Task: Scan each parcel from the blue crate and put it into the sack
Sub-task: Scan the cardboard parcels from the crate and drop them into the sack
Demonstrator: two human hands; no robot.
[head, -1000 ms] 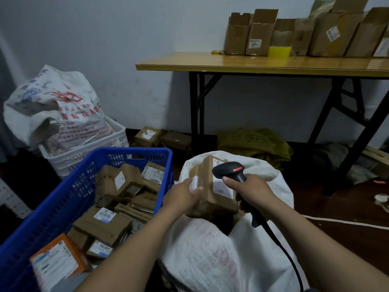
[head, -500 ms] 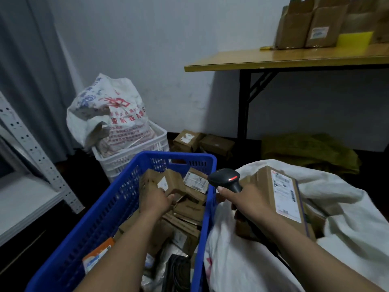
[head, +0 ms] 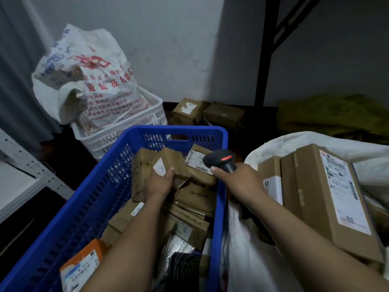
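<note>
Parcels (head: 195, 199) are heaped in the blue crate (head: 179, 130), which fills the seven o'clock part of my view. Behind it, toward ten o'clock, a white crate (head: 130, 142) holds a printed bag (head: 94, 85). An orange parcel (head: 81, 264) lies untouched at the blue crate's near-left corner.

My left hand (head: 160, 184) is down in the heap, fingers curled round a small brown parcel (head: 175, 159) toward the crate's far end, with the thumb on top beside a white label. The parcel looks to be resting on its neighbours, not lifted clear.

At three o'clock from it, my right hand (head: 237, 180) is wrapped round the handle of the scanner (head: 221, 160). The scanner's head hangs over the crate's right rim with a red light showing. Further toward three o'clock the sack (head: 280, 140) gapes open, a large labelled parcel (head: 328, 197) leaning inside.

To do this step well, I would draw the parcel straight up so the loose boxes around it do not slide. I would keep my thumb off the label and tilt that face squarely at the scanner, holding both steady. Then I would carry the parcel toward three o'clock and drop it into the sack.
</note>
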